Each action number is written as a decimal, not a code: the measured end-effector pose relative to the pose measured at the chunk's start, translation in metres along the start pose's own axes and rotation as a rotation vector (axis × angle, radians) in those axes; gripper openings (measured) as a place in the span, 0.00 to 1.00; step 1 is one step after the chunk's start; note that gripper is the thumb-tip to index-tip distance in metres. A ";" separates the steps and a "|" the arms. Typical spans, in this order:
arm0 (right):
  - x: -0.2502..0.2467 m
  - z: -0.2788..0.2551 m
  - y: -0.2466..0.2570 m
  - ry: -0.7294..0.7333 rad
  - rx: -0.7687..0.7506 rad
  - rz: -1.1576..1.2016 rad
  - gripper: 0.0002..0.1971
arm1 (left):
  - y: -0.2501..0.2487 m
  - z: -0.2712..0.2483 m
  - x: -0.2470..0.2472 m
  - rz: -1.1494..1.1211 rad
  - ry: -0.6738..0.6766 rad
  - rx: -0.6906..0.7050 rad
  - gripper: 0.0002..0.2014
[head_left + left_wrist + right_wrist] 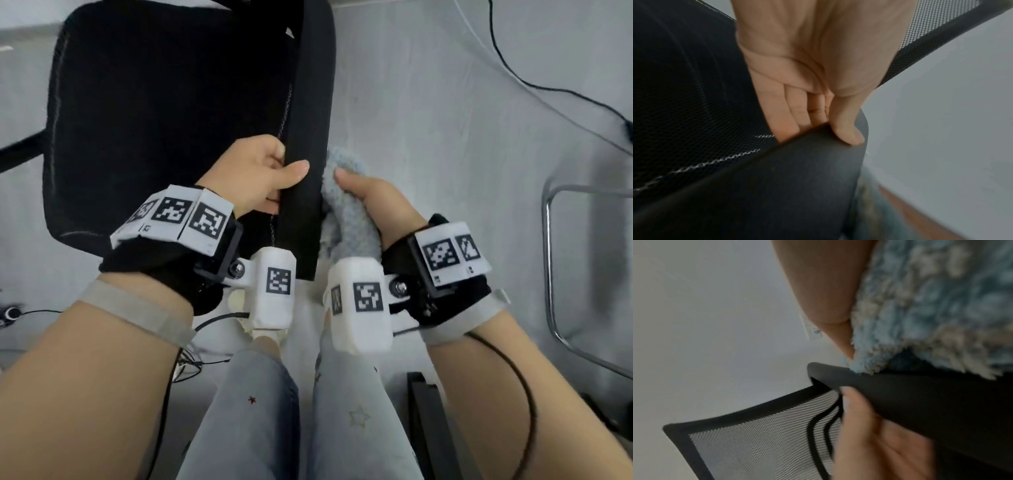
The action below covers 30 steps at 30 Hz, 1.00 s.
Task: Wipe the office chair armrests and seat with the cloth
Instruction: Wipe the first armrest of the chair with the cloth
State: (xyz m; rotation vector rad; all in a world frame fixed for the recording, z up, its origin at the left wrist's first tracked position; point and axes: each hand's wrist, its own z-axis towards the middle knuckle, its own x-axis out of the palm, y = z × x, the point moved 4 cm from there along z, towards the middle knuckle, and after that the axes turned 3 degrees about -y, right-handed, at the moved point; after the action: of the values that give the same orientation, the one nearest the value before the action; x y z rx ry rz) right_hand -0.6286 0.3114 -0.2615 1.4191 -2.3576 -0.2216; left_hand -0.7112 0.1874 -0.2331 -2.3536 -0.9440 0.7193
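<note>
A black office chair with a mesh seat (154, 113) stands in front of me. Its near armrest (305, 205) runs away from me as a long black bar. My left hand (274, 174) grips this armrest (797, 170) from the seat side, thumb on top and fingers curled underneath. My right hand (370, 195) holds a fluffy light-blue cloth (346, 212) pressed against the armrest's outer side. In the right wrist view the cloth (931, 305) lies on the armrest (910, 394), with the left hand's fingers (869, 426) below it.
The mesh backrest (756, 443) rises beyond the armrest. A black cable (548, 89) trails over the grey floor at the right. A chrome tube frame (555, 274) stands at the right edge. My legs in light jeans (308, 411) are below.
</note>
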 end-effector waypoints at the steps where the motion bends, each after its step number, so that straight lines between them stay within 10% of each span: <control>1: 0.003 0.004 0.015 -0.032 -0.036 -0.015 0.23 | 0.002 -0.002 0.000 0.006 0.022 -0.008 0.08; 12: 0.003 -0.008 0.000 0.055 -0.029 -0.015 0.14 | 0.014 -0.009 -0.002 -0.016 0.086 -0.039 0.07; 22: 0.011 0.045 0.104 -0.189 -0.274 0.076 0.17 | 0.012 -0.008 -0.002 -0.102 0.090 -0.063 0.10; 30: 0.005 0.035 0.027 0.049 -0.035 0.251 0.22 | 0.015 -0.011 -0.001 -0.100 0.104 -0.088 0.10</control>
State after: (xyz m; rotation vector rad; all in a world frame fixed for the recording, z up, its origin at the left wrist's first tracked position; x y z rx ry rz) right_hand -0.6668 0.3175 -0.2834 1.0856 -2.4495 -0.1569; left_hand -0.6980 0.1740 -0.2345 -2.3747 -1.0595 0.5211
